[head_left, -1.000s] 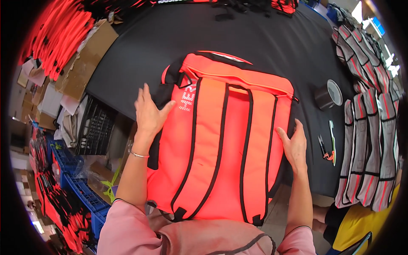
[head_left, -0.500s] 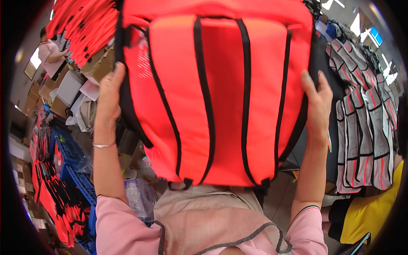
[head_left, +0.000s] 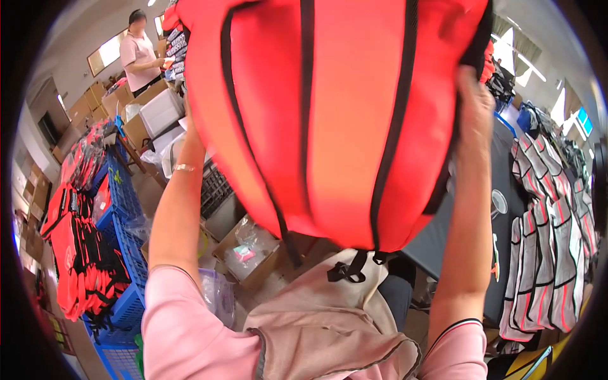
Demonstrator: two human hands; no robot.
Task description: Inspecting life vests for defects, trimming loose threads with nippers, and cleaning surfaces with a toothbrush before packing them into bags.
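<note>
A bright red-orange backpack (head_left: 354, 126) with black-edged shoulder straps is held up before me, filling the upper middle of the view. Its strap side faces me, and its top runs out of the picture. At its left side is my left hand (head_left: 194, 130), mostly hidden behind the fabric, with the fingers out of sight. My right hand (head_left: 475, 107) grips the right side at the black edging, somewhat blurred. Black webbing ends (head_left: 349, 269) dangle from the bottom, above my beige apron (head_left: 316, 304).
Blue plastic crates (head_left: 120, 253) with red-black pieces (head_left: 82, 259) stand at left. An open carton (head_left: 253, 269) holds plastic bags. On the dark table (head_left: 437, 234) at right lie grey strap pieces (head_left: 544, 266). Another person (head_left: 138, 54) stands at far left by boxes.
The backpack has turned and tilted, its straps now shifted and its bottom higher. My left hand has slipped further behind it. The view has swung, showing more of the other person.
</note>
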